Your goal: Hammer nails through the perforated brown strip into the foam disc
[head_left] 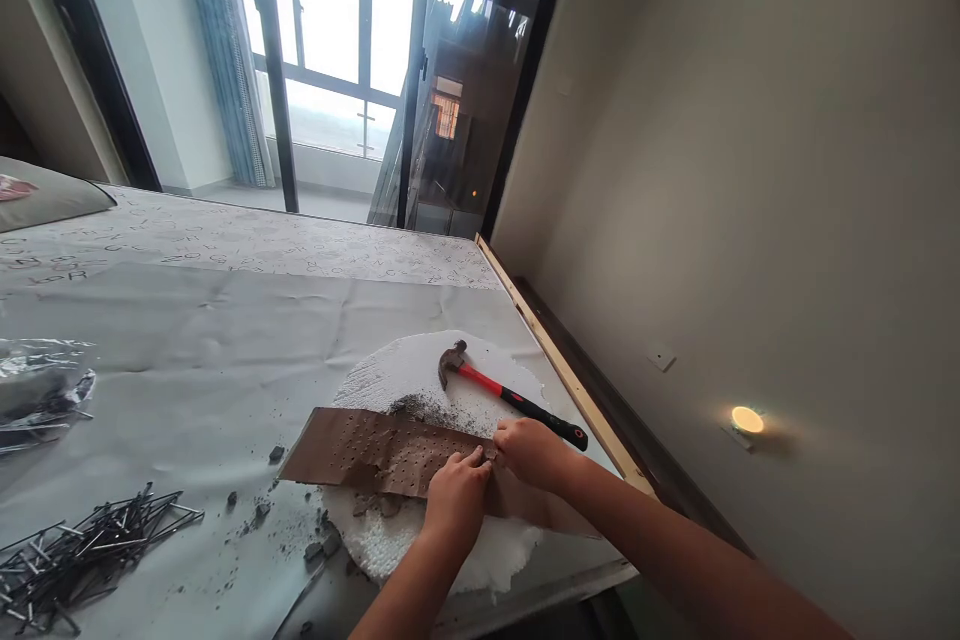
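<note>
A brown strip (pixel 375 450) dotted with rows of small holes lies across a rough white foam piece (pixel 397 370). My left hand (pixel 459 495) rests on the strip, its fingers drawn together near a small greyish bit that I cannot make out. Close beside it, my right hand (pixel 534 452) is closed in a pinch at the strip's upper edge; what it holds, if anything, is hidden. Just above my right hand, a claw hammer (pixel 487 382) with a red and black handle lies on the foam, untouched.
A pile of nails (pixel 90 555) lies at lower left, below a clear plastic bag (pixel 41 390). Grey crumbs and chunks (pixel 322 545) are scattered on the grey sheet (pixel 225 340). A wooden strip (pixel 555 350) edges the surface beside the wall (pixel 750 170).
</note>
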Tool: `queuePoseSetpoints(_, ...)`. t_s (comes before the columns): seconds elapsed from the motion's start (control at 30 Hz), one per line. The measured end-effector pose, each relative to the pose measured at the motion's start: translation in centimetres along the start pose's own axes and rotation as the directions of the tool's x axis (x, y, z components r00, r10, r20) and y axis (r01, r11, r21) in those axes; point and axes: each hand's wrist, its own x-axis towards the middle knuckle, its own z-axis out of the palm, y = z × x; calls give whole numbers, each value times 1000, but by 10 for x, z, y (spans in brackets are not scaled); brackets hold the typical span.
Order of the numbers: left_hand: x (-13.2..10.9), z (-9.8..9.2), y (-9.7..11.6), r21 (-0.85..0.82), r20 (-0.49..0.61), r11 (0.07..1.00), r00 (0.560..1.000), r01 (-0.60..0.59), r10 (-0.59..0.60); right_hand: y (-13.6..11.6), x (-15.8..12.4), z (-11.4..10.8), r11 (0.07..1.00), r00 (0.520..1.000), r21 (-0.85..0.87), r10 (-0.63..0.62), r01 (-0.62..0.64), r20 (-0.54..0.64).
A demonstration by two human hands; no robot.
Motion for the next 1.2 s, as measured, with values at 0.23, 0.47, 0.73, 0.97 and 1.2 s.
queuePoseSetpoints(0.23,2,3,-1,26,27,1000,1000,7,-8,3,-3,-18,988,978,84,140,-128,-152)
queuePoseSetpoints(0.47,7,-1,-6,-446,-216,895,971,-6,-101,12,-13,-42,845,911,534,239,-24,-337)
queuePoseSetpoints(0.73,13,-4,4,-930,324,-251,923,269,-207,-18,-17,-21,719,918,695,288,-20,-271)
queuePoseSetpoints(0.97,13,-6,-2,-912,383,-252,891,323,-245,-13,-21,-6,774,871,607,413,-182,-265)
queuePoseSetpoints(1.2,7,1,7,-901,425,-223,865,373,-269,-8,-27,19,864,906,358,413,-355,-97)
